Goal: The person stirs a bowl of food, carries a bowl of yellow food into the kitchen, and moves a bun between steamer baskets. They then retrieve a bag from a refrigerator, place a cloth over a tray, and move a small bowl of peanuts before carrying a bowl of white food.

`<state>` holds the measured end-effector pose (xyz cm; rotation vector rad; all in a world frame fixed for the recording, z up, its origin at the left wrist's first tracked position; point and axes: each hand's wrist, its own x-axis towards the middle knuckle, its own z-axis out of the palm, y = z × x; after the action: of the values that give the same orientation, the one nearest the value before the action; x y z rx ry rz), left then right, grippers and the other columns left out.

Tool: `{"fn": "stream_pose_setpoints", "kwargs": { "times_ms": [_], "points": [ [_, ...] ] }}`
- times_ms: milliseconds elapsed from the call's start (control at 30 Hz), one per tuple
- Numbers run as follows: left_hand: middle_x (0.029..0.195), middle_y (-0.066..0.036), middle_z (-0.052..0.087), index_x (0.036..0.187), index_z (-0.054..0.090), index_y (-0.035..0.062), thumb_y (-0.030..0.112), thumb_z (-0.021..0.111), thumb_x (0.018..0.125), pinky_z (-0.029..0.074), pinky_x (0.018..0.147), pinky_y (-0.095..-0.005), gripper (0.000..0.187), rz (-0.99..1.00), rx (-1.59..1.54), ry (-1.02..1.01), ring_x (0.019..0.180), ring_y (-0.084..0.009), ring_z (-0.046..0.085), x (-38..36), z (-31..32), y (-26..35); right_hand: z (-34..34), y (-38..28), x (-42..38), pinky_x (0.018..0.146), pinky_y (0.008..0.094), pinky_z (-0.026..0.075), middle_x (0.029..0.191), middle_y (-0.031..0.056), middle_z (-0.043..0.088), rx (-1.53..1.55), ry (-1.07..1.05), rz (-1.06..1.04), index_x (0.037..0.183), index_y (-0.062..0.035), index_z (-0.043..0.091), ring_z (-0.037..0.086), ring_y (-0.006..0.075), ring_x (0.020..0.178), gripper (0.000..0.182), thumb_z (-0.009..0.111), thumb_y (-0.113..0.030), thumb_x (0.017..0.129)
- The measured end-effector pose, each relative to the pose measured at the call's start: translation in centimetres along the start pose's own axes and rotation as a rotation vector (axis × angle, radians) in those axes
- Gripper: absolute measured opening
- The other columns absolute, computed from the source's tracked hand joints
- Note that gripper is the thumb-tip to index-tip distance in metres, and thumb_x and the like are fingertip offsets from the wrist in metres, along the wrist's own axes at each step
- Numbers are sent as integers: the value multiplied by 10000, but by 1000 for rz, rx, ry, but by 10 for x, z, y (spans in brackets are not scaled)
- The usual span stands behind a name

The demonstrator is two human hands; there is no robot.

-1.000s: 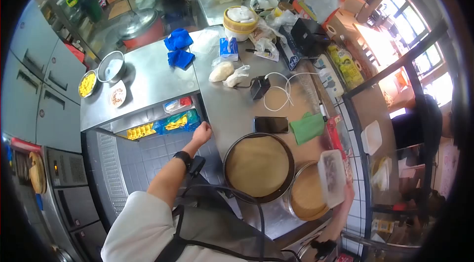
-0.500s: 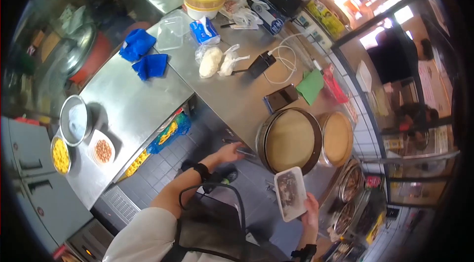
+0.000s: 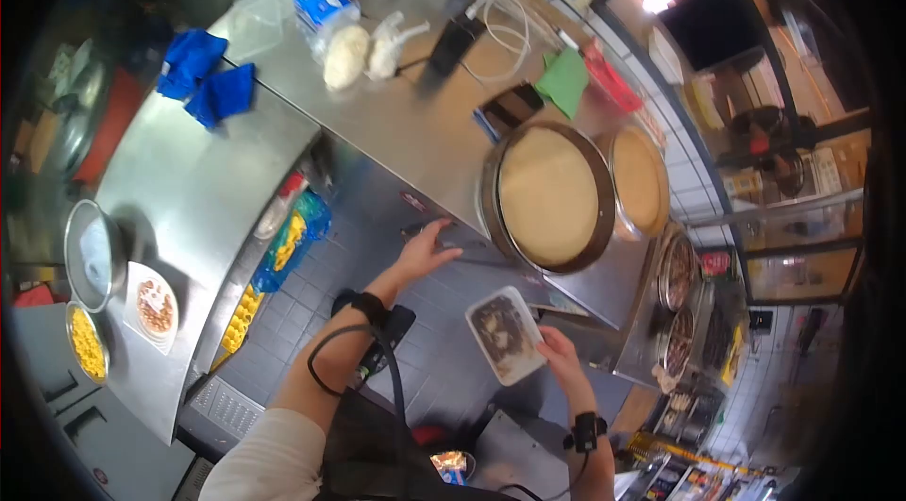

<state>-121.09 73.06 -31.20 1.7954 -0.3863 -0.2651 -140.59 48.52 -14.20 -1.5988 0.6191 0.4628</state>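
My right hand [image 3: 559, 355] grips a white rectangular plastic container [image 3: 507, 336] by its side, tilted toward me. Dark brown matter is smeared on its bottom; I cannot make out what it is. My left hand [image 3: 425, 251] is held out with thumb and fingers apart, close to the metal front [image 3: 377, 190] below the counter. Nothing shows in it. Beyond the hands, a large round pan [image 3: 549, 199] with a smooth pale yellow layer inside stands near the counter edge. Behind it is a second round vessel [image 3: 639, 180] with a similar pale top.
On the left counter stand a metal bowl [image 3: 94, 256], a bowl of yellow pieces [image 3: 85, 341] and a white dish of brown nuts or beans [image 3: 156, 306]. Blue cloths [image 3: 222, 95], bagged dough [image 3: 346, 58], a phone [image 3: 510, 109] and a white cable [image 3: 524, 39] lie farther back.
My right hand has brought the container left, away from the counter edge. My left hand has come away from the counter front and its fingers have spread. The view has shifted.
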Motion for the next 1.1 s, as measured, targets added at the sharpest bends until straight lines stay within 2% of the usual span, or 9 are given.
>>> {"fn": "stream_pose_setpoints", "kwargs": {
  "times_ms": [100, 133, 233, 300, 400, 467, 567, 900, 1100],
  "points": [
    [953, -157, 541, 1205, 396, 33, 394, 645, 727, 456, 642, -331, 648, 34, -89, 28, 694, -226, 566, 12, 23, 12, -1, 46, 15, 655, 197, 404, 942, 5, 580, -18, 30, 9, 1109, -77, 517, 527, 72, 830, 290, 549, -140, 828],
    [837, -142, 557, 1128, 443, 32, 391, 638, 735, 446, 595, -333, 567, -31, -37, 89, 639, -223, 559, 13, 27, 16, -4, 61, 20, 629, 198, 405, 930, 2, 584, -21, 42, 20, 1109, -88, 523, 531, 68, 809, 291, 554, -157, 828],
    [759, -130, 551, 1023, 468, 28, 373, 626, 750, 438, 572, -340, 468, -225, 14, 52, 610, -224, 554, -2, 24, 30, -6, 98, 29, 609, 215, 417, 934, -1, 579, -21, 127, 57, 1151, -107, 486, 536, 74, 785, 308, 521, -143, 847],
    [725, -123, 527, 903, 478, 35, 325, 591, 785, 426, 570, -325, 333, -176, -41, 161, 619, -212, 537, -46, 17, 17, 3, 112, 36, 597, 221, 416, 912, 1, 581, 21, 158, 64, 1158, -111, 483, 535, 76, 759, 318, 525, -158, 847],
    [704, -89, 494, 842, 483, 34, 258, 550, 814, 402, 568, -299, 235, -152, -252, 361, 631, -162, 496, -125, -7, -46, 25, 113, 63, 594, 220, 414, 902, 13, 580, 40, 175, 48, 1172, -107, 466, 533, 77, 768, 332, 523, -164, 850],
    [723, -55, 485, 839, 490, 33, 199, 521, 819, 380, 587, -271, 170, -328, -255, 354, 660, -124, 465, -165, -57, -36, 51, 111, 89, 597, 231, 419, 893, 25, 580, 14, 87, 20, 1188, -103, 446, 534, 87, 772, 346, 517, -158, 854],
    [747, -28, 493, 824, 509, 34, 150, 508, 808, 357, 612, -236, 118, -285, -236, 390, 687, -105, 452, -191, -114, -42, 105, 104, 135, 592, 229, 438, 921, 40, 577, 160, 28, -25, 1210, -115, 434, 548, 101, 778, 366, 510, -151, 854],
    [767, -29, 527, 752, 536, 23, 121, 533, 760, 347, 622, -237, 99, -236, -247, 350, 708, -117, 468, -202, -181, -55, 233, 97, 348, 630, 283, 468, 982, 87, 541, 399, 108, -49, 1148, -100, 418, 553, 169, 789, 374, 513, -52, 789],
    [783, -44, 544, 752, 556, 30, 228, 580, 734, 357, 598, -238, 200, -232, -274, 284, 713, -131, 482, -205, -201, -68, 266, 102, 460, 701, 359, 483, 970, 99, 544, 539, 181, -184, 1168, -128, 388, 544, 231, 830, 455, 495, 38, 758]
  ]
}}
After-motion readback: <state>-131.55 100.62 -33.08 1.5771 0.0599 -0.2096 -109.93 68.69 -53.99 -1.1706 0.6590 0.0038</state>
